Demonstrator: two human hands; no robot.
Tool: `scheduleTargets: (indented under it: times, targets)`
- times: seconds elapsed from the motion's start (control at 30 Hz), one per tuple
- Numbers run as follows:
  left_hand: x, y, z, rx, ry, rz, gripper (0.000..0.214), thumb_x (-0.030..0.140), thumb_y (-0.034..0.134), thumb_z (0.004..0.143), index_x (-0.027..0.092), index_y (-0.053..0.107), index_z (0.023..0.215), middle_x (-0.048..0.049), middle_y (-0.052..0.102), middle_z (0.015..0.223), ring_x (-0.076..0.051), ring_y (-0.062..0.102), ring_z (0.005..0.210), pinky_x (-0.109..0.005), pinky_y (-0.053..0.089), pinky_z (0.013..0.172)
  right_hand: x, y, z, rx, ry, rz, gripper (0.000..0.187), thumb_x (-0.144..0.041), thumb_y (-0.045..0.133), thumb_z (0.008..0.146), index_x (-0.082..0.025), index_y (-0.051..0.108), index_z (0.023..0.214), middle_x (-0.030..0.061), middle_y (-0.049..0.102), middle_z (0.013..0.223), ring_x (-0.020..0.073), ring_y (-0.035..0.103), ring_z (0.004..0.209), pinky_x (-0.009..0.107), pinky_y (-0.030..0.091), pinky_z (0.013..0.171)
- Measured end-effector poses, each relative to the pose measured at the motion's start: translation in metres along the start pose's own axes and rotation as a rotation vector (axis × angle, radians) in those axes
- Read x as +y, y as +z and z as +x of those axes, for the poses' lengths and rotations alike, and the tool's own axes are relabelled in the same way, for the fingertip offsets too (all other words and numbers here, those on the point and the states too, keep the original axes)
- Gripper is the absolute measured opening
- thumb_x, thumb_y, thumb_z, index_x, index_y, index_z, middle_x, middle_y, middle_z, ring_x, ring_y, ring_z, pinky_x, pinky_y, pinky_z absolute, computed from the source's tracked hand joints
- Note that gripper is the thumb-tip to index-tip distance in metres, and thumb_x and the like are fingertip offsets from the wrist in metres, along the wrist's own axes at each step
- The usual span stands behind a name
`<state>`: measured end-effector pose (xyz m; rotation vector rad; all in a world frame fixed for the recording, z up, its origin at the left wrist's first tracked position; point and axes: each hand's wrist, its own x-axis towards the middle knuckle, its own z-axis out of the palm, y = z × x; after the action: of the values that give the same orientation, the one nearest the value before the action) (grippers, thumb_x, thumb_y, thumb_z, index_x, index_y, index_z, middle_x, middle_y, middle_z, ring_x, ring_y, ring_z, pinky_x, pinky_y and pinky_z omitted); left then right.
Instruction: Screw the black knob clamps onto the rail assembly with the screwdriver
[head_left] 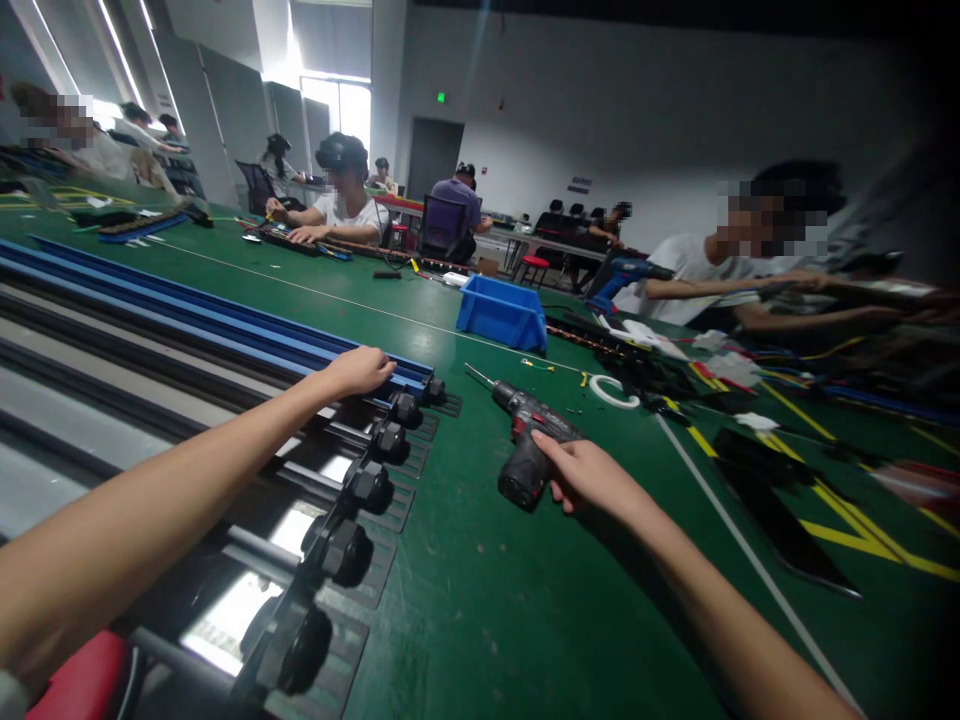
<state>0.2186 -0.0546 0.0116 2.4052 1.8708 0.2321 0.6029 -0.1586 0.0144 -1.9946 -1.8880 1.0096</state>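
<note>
A black and red cordless drill (525, 440) lies on its side over the green table, its long thin bit pointing to the far left. My right hand (589, 470) is closed on its handle, thumb on top and fingers curled near the lower edge. On the left, my left hand (364, 370) rests with curled fingers at the near end of a blue metal rail (300, 335); what its fingertips hold, if anything, is hidden. Below it, black knob-like end fittings (390, 440) stand in a row on the dark bars, with slotted flat tabs (382, 575) beneath them.
A blue bin (502, 312) stands beyond the drill. Around it lie a white ring (613, 391), small screws, cables and black parts. A dark flat panel (787, 520) lies at the right. Across the table, a co-worker (720, 260) handles a long part; others sit farther back.
</note>
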Motion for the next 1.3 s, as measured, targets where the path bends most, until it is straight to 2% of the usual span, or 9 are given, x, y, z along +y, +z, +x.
scheduleTargets:
  times: [0.1, 0.17, 0.27, 0.4, 0.53, 0.63, 0.73, 1.07, 1.3]
  targets:
    - [-0.001, 0.002, 0.0, 0.003, 0.012, -0.006, 0.051, 0.049, 0.034, 0.096, 0.016, 0.071, 0.085, -0.0151, 0.072, 0.083, -0.025, 0.067, 0.077, -0.029, 0.039, 0.064, -0.02, -0.002, -0.012, 0.347, -0.163, -0.266, 0.047, -0.06, 0.052, 0.089, -0.019, 0.064, 0.07, 0.0071, 0.068, 0.063, 0.0183, 0.062, 0.055, 0.026, 0.04, 0.051]
    - [-0.001, 0.003, 0.0, 0.004, 0.011, -0.008, 0.05, 0.048, 0.034, 0.096, 0.016, 0.07, 0.084, -0.0146, 0.072, 0.083, -0.025, 0.067, 0.078, -0.029, 0.04, 0.064, -0.04, 0.0, -0.016, 0.444, -0.304, -0.308, 0.034, -0.052, 0.056, 0.089, -0.021, 0.066, 0.076, 0.0046, 0.07, 0.071, 0.0182, 0.063, 0.063, 0.026, 0.039, 0.056]
    - [-0.002, 0.003, 0.001, 0.006, 0.013, -0.014, 0.051, 0.049, 0.033, 0.096, 0.017, 0.07, 0.083, -0.0142, 0.072, 0.082, -0.025, 0.067, 0.078, -0.028, 0.04, 0.064, -0.074, 0.011, -0.004, 0.385, -0.458, -0.247, 0.024, -0.042, 0.058, 0.089, -0.022, 0.07, 0.089, 0.0032, 0.072, 0.081, 0.0173, 0.066, 0.072, 0.026, 0.043, 0.064]
    - [0.0, 0.001, -0.001, 0.002, 0.013, -0.032, 0.054, 0.052, 0.032, 0.096, 0.017, 0.071, 0.085, -0.014, 0.072, 0.083, -0.024, 0.068, 0.08, -0.029, 0.043, 0.069, -0.112, 0.029, 0.043, 0.28, -0.506, -0.297, 0.028, -0.03, 0.062, 0.085, -0.016, 0.071, 0.108, 0.0094, 0.074, 0.104, 0.0207, 0.067, 0.093, 0.026, 0.046, 0.079]
    - [0.003, -0.002, -0.003, -0.012, 0.01, -0.027, 0.055, 0.052, 0.03, 0.097, 0.017, 0.072, 0.087, -0.0142, 0.073, 0.087, -0.026, 0.069, 0.086, -0.03, 0.045, 0.073, -0.133, 0.043, 0.089, 0.16, -0.517, -0.333, 0.024, -0.027, 0.07, 0.075, -0.015, 0.074, 0.096, 0.0098, 0.075, 0.097, 0.022, 0.068, 0.089, 0.024, 0.047, 0.075]
    - [0.005, -0.003, -0.004, -0.029, 0.0, -0.007, 0.055, 0.05, 0.029, 0.097, 0.017, 0.072, 0.09, -0.015, 0.074, 0.091, -0.026, 0.069, 0.09, -0.03, 0.046, 0.075, -0.139, 0.053, 0.105, 0.093, -0.512, -0.332, 0.019, -0.029, 0.069, 0.074, -0.016, 0.074, 0.086, 0.0065, 0.075, 0.082, 0.0189, 0.067, 0.074, 0.022, 0.045, 0.063]
    - [0.007, -0.002, -0.003, -0.035, -0.001, 0.038, 0.054, 0.047, 0.028, 0.098, 0.016, 0.072, 0.092, -0.0162, 0.074, 0.095, -0.026, 0.069, 0.091, -0.03, 0.047, 0.076, -0.138, 0.061, 0.11, 0.085, -0.522, -0.313, 0.021, -0.03, 0.064, 0.078, -0.015, 0.073, 0.088, 0.0057, 0.074, 0.078, 0.0169, 0.064, 0.067, 0.022, 0.042, 0.058]
    - [0.015, 0.0, 0.001, -0.052, 0.002, 0.113, 0.048, 0.038, 0.029, 0.096, 0.014, 0.071, 0.09, -0.0181, 0.073, 0.097, -0.026, 0.069, 0.091, -0.031, 0.046, 0.076, -0.13, 0.069, 0.114, 0.123, -0.576, -0.31, 0.022, -0.034, 0.059, 0.08, -0.016, 0.071, 0.083, 0.0076, 0.072, 0.078, 0.0169, 0.061, 0.066, 0.024, 0.039, 0.058]
    - [0.018, -0.002, 0.0, -0.069, -0.025, 0.138, 0.048, 0.037, 0.03, 0.096, 0.014, 0.072, 0.093, -0.0189, 0.073, 0.1, -0.027, 0.068, 0.094, -0.031, 0.046, 0.076, -0.128, 0.074, 0.113, 0.221, -0.593, -0.33, 0.022, -0.037, 0.061, 0.08, -0.018, 0.069, 0.087, 0.0104, 0.073, 0.092, 0.0216, 0.065, 0.081, 0.026, 0.043, 0.069]
